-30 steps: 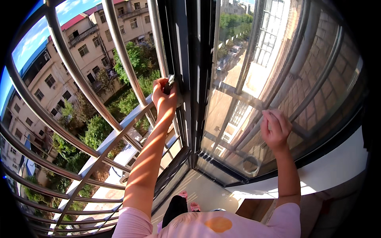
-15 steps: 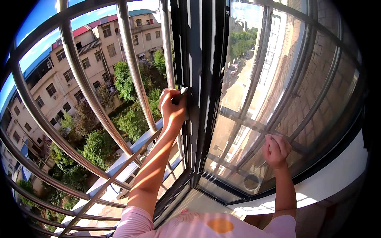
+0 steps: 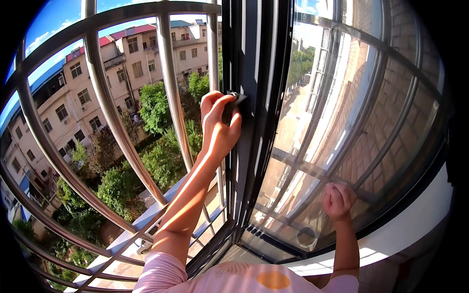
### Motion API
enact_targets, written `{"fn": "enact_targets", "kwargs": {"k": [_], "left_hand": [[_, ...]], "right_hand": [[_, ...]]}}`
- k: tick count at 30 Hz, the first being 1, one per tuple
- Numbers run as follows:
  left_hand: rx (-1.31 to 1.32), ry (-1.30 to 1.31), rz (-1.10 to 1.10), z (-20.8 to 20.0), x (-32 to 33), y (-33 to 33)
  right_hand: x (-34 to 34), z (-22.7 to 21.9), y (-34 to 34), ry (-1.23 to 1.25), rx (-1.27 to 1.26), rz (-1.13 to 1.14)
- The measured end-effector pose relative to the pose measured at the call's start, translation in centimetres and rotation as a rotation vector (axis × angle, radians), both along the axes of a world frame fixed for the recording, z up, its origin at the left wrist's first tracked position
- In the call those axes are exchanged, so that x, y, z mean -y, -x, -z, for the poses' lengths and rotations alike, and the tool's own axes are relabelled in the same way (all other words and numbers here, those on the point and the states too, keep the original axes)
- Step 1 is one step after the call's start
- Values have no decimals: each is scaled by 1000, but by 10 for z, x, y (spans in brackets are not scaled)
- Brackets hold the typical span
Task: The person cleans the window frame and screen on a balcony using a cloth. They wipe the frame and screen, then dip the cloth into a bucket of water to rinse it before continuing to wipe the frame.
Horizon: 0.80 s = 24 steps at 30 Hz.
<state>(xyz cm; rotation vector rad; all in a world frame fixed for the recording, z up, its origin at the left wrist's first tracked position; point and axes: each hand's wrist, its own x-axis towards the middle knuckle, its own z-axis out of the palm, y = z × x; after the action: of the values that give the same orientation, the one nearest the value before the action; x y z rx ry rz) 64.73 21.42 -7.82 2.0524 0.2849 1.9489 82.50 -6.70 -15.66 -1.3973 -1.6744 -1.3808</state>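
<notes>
Bare left hand (image 3: 220, 119) pinching a small grey-white piece (image 3: 238, 98) at the black metal window frame (image 3: 248, 146).
The bare right hand (image 3: 338, 201) curls before the clear glass pane (image 3: 298, 132); shiny round silver metal bars (image 3: 175, 97) stand left.

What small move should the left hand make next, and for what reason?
Perhaps the left hand should slide the small grey thing a little along the dark window frame: its fingers hold that thing at the frame's upright, whose surface runs on above and below. The right hand, loosely curled before the glass, seems unneeded.
</notes>
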Motion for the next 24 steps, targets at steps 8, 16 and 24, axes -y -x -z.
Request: {"fn": "enact_targets", "kwargs": {"k": [8,16,24], "left_hand": [[203,337,203,8,-7,-6],[148,214,-12,6,3,-9],[180,-60,-76,22,-11,-12]], "right_hand": [[0,-1,0,1,7,5],[1,0,0,-1,-9,27],[-1,1,0,-23,3,21]]}}
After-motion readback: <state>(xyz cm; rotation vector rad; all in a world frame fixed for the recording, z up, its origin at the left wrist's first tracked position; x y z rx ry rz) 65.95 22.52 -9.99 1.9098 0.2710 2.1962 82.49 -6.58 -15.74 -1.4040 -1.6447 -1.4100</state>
